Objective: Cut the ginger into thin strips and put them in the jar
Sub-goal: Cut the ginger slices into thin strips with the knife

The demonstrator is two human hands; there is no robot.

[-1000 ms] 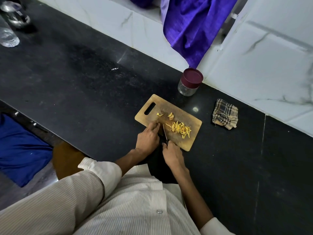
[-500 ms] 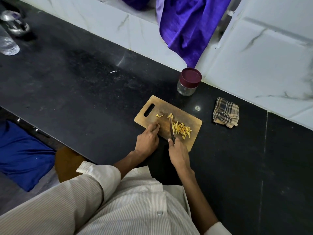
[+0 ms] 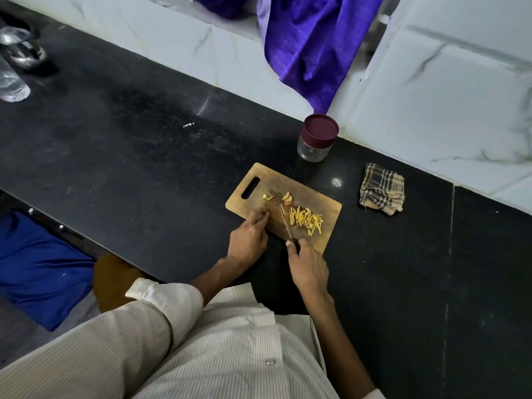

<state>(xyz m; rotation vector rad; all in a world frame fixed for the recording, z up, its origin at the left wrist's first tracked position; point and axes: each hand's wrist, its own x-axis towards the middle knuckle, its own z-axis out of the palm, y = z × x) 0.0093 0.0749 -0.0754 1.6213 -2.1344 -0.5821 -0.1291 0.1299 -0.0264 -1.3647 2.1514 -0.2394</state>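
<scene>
On the wooden cutting board point(image 3: 305, 194) lies a loose heap of ginger strips point(image 3: 305, 220), pale yellow and thin, with a few thicker ginger slices point(image 3: 287, 198) just beyond them. The right hand point(image 3: 308, 266) grips the knife point(image 3: 286, 224), blade beside the heap. The left hand point(image 3: 249, 239) rests curled fingertips on the board. The jar point(image 3: 318, 138), maroon lid on, stands on the dark surface point(image 3: 144, 168) behind the board.
</scene>
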